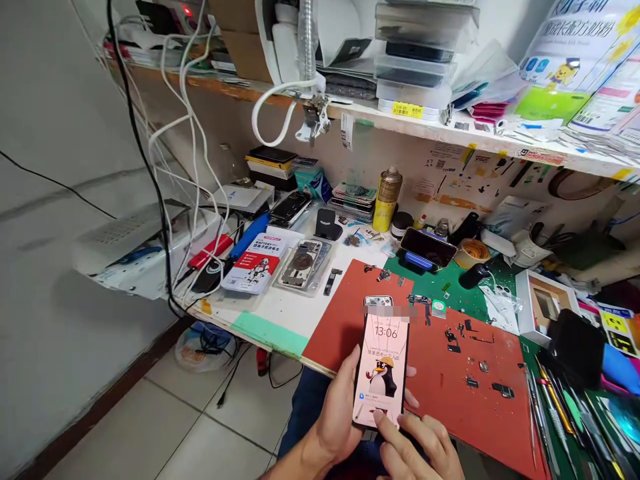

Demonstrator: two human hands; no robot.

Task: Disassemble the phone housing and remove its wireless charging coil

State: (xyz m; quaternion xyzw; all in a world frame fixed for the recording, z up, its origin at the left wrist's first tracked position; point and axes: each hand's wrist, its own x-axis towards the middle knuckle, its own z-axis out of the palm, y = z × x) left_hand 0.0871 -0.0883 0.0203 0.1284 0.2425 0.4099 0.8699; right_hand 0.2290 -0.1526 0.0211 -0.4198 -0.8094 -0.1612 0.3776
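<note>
My left hand point(337, 413) is wrapped round a smartphone point(383, 373), its fingertips showing at the phone's right edge. The lit screen has a pink background, the time 13:06 and a penguin in a yellow hat. My right hand point(417, 447) is over the phone's lower end, with one fingertip at the bottom of the screen and the other fingers apart, holding nothing. Just beyond the phone's top edge, a silvery phone part point(379, 301) lies on the red mat point(345, 320). Small dark phone parts point(454, 340) are scattered on the mat to the right.
Tweezers and thin tools point(555, 407) lie at the right. A second phone point(427, 248) leans on a blue stand beside a yellow spray can point(387, 200). An opened phone in a clear tray point(303, 265) and a battery box point(260, 260) stand left. A loaded shelf point(360, 117) overhangs the bench.
</note>
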